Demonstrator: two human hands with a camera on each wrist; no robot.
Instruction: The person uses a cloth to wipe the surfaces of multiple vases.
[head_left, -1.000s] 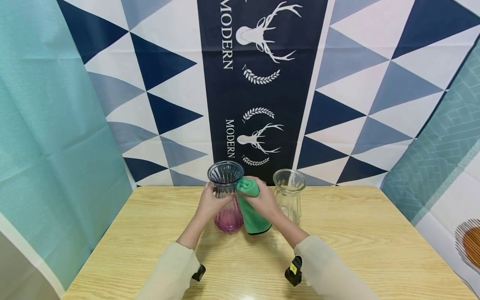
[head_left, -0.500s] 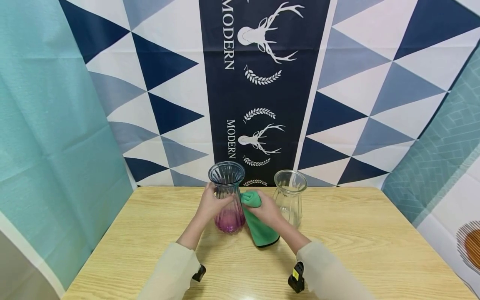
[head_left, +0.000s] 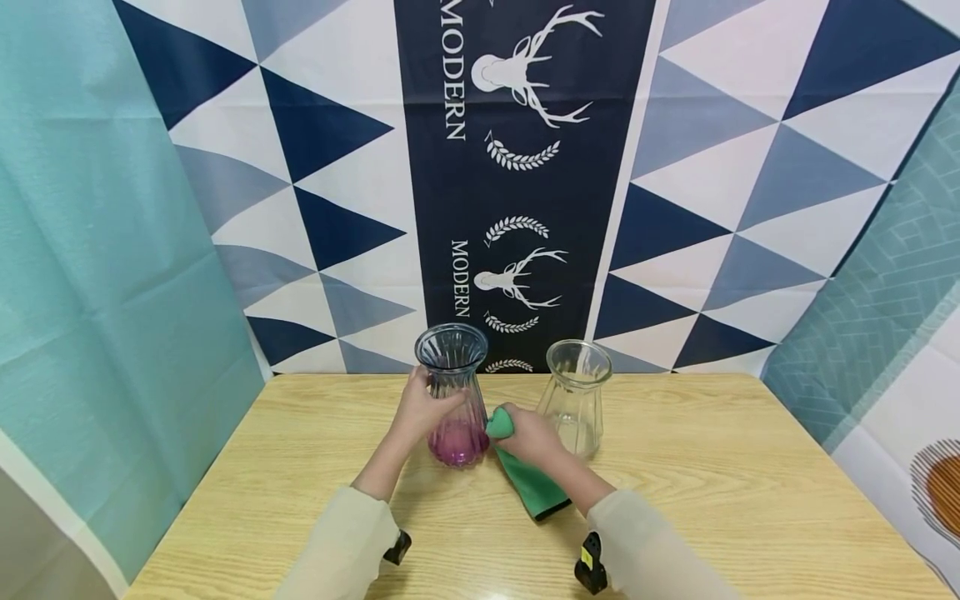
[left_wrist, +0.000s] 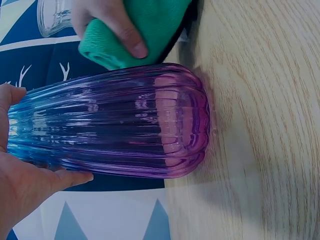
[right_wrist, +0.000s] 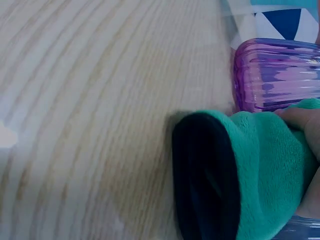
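A ribbed glass vase [head_left: 459, 425], blue at its flared rim and pink-purple at its base, stands upright on the wooden table. My left hand [head_left: 423, 406] grips it around the neck, thumb on the near side. In the left wrist view the purple lower half of the vase [left_wrist: 125, 122] shows fully, its base on the tabletop. My right hand [head_left: 531, 435] holds a folded green cloth [head_left: 534, 483] with a black edge, bunched in the fingers. The cloth [right_wrist: 265, 165] lies against the vase's right side low down, its loose end hanging toward the table.
A second vase of clear glass [head_left: 579, 400] stands just behind and right of my right hand. The wooden table [head_left: 315, 467] ends at a patterned curtain [head_left: 517, 192] at the back. A teal curtain [head_left: 112, 275] hangs on the left.
My right hand has slid the green cloth down the vase's right side, from near the neck to lower on the body. The left hand and the vase stay put.
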